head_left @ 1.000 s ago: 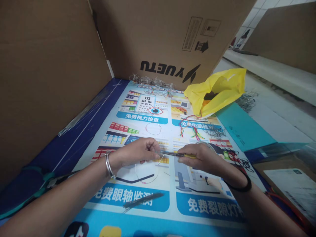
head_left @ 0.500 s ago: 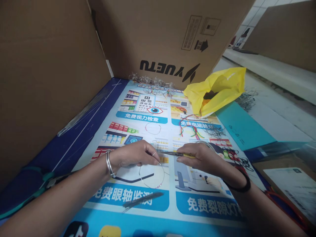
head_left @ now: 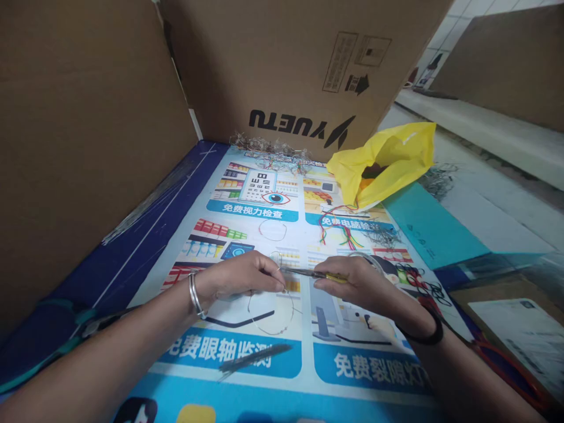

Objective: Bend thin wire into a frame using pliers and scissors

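Cardboard (head_left: 291,64) backs my desk (head_left: 291,390); toward its near edge my left hand (head_left: 251,273) pinches a thin beaded loop (head_left: 282,333), my right hand (head_left: 343,276) grips pliers (head_left: 308,272); slipping tips could kink it.

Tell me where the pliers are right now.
In the head view's centre, the pliers are in the right hand, tips pointing toward the left hand.

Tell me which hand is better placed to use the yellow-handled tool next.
The right hand, probably: it holds the yellow-handled tool, whose tip points toward the left hand. The left hand pinches the beaded loop, so it seems better suited to steadying that.
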Tool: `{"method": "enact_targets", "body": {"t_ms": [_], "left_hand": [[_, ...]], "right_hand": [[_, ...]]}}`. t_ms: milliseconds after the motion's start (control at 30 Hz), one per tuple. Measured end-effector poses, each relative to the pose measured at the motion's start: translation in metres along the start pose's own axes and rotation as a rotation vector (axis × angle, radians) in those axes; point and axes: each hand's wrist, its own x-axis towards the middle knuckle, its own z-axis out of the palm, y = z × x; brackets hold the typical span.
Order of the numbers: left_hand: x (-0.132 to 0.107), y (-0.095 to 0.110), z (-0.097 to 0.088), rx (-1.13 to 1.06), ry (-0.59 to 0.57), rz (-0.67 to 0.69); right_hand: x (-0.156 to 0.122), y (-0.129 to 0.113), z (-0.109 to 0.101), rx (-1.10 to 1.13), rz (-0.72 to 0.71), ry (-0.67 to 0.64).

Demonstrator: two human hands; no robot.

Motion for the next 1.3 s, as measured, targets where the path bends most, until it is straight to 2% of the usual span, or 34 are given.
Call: {"method": "enact_targets", "body": {"t_ms": [100, 300, 500, 767, 1133, 1300], "left_hand": [[0.000, 0.000, 0.000, 0.019, 0.010, 0.004], [-0.005, 0.002, -0.001, 0.057, 0.102, 0.056], [-0.010, 0.010, -0.005, 0.101, 0.163, 0.079], [-0.011, 0.010, -0.004, 0.142, 0.170, 0.085], [-0.011, 0.008, -0.005, 0.165, 0.176, 0.079], [-0.010, 0.009, -0.004, 0.166, 0.177, 0.068]], "right_hand": [[-0.001, 0.000, 0.002, 0.008, 0.021, 0.013], [-0.005, 0.002, 0.004, 0.055, 0.058, 0.025], [-0.008, 0.002, 0.012, 0.100, -0.012, 0.002], [-0.005, -0.007, 0.021, 0.094, -0.062, 0.034], [-0.007, -0.003, 0.024, 0.077, -0.117, 0.081], [-0.006, -0.003, 0.024, 0.090, -0.094, 0.068]]}}
